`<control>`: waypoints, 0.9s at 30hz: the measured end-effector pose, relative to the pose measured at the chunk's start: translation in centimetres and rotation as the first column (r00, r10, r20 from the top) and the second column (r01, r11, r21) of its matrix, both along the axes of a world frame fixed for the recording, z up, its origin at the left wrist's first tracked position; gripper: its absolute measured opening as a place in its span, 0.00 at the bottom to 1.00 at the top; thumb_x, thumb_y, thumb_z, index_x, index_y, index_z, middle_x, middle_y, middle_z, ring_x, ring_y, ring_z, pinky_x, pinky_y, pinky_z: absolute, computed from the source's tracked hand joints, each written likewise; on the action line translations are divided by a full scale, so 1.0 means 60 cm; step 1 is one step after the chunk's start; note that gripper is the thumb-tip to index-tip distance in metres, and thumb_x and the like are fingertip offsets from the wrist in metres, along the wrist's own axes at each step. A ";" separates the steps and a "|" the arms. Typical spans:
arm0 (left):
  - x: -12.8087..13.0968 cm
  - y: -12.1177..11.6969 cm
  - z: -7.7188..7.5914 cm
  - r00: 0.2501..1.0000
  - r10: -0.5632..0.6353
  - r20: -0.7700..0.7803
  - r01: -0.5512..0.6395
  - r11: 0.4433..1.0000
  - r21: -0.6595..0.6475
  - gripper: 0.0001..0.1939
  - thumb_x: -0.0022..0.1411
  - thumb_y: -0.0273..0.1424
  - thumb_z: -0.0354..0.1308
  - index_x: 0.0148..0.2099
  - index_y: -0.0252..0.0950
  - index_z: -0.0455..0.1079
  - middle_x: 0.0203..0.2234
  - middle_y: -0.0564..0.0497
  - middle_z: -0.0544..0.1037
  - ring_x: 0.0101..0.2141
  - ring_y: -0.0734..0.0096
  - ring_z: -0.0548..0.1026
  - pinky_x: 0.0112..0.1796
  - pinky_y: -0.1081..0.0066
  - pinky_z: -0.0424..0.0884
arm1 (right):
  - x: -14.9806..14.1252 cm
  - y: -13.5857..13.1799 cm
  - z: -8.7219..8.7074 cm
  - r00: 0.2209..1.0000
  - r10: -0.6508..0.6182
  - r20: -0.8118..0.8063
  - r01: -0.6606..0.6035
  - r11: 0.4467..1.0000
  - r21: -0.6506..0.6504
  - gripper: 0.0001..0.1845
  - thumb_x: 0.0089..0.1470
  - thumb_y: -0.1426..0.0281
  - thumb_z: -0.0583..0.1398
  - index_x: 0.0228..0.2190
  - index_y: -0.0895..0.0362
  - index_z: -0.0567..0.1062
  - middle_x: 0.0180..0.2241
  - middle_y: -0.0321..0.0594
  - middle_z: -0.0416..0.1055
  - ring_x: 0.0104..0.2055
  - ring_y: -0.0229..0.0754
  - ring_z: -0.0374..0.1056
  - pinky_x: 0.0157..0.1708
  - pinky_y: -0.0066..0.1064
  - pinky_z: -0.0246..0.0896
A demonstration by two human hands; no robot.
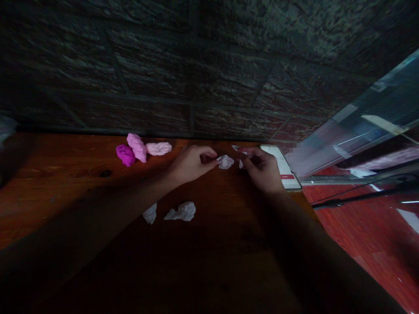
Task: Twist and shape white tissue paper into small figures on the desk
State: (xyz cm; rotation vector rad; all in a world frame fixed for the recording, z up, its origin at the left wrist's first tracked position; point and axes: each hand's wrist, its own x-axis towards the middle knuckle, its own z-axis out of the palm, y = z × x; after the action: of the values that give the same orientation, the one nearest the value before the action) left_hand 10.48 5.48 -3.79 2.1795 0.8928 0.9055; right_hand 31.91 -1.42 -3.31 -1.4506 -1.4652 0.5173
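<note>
My left hand (pixel 193 163) is closed, thumb and forefinger pinching the edge of a crumpled white piece of tissue (pixel 225 162). Just right of it, my right hand (pixel 263 168) pinches a smaller white scrap (pixel 241 160) that pokes out between the fingers. The two white pieces look apart. Below my left forearm lie a crumpled white lump (pixel 183 212) and another white lump (pixel 150 214), partly covered by the arm. Left of my left hand sit a magenta lump (pixel 125 155), a pink lump (pixel 136 147) and a pale pink lump (pixel 159 148), close together.
A phone (pixel 278 163) with a lit screen lies at the table's right end, partly behind my right hand. The wooden table (pixel 81 165) meets a dark stone wall (pixel 163 65). Beyond its right edge are a glass panel (pixel 366 113) and a red floor (pixel 356 222).
</note>
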 end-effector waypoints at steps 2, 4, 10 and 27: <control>-0.001 0.000 0.000 1.000 0.012 0.012 -0.012 1.000 0.013 0.07 0.60 0.30 0.62 0.39 0.34 0.79 0.32 0.48 0.84 0.30 0.70 0.78 0.30 0.73 0.71 | 0.005 0.001 0.005 1.000 0.008 0.006 -0.008 1.000 0.004 0.11 0.58 0.67 0.60 0.41 0.56 0.79 0.33 0.40 0.82 0.34 0.43 0.77 0.35 0.35 0.72; -0.002 0.002 0.002 0.999 0.032 0.042 -0.033 0.999 0.029 0.07 0.62 0.29 0.60 0.41 0.33 0.78 0.34 0.47 0.84 0.31 0.70 0.79 0.33 0.72 0.72 | 0.009 0.006 0.013 0.999 0.042 0.012 -0.042 0.999 0.014 0.11 0.58 0.66 0.61 0.43 0.55 0.78 0.34 0.40 0.82 0.34 0.43 0.77 0.36 0.36 0.72; -0.003 0.024 0.032 0.992 0.042 0.118 -0.042 0.999 -0.001 0.15 0.66 0.34 0.60 0.51 0.33 0.77 0.45 0.44 0.84 0.42 0.66 0.81 0.42 0.69 0.75 | 0.008 0.024 0.045 0.977 0.207 0.043 -0.206 0.978 -0.029 0.18 0.55 0.65 0.64 0.48 0.54 0.73 0.36 0.40 0.82 0.34 0.43 0.78 0.34 0.35 0.73; 0.013 0.031 0.048 0.991 -0.101 0.086 0.112 0.984 -0.139 0.05 0.62 0.30 0.64 0.37 0.34 0.80 0.34 0.48 0.85 0.36 0.66 0.82 0.39 0.69 0.77 | -0.019 0.029 0.032 0.975 0.130 -0.182 -0.134 0.991 -0.008 0.15 0.49 0.64 0.70 0.40 0.55 0.80 0.39 0.42 0.83 0.42 0.46 0.80 0.46 0.39 0.76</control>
State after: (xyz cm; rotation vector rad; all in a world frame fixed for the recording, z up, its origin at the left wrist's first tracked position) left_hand 11.24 7.34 -0.92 2.0338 0.7717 0.8425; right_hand 30.77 0.30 -1.37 -1.2913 -1.4200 0.7290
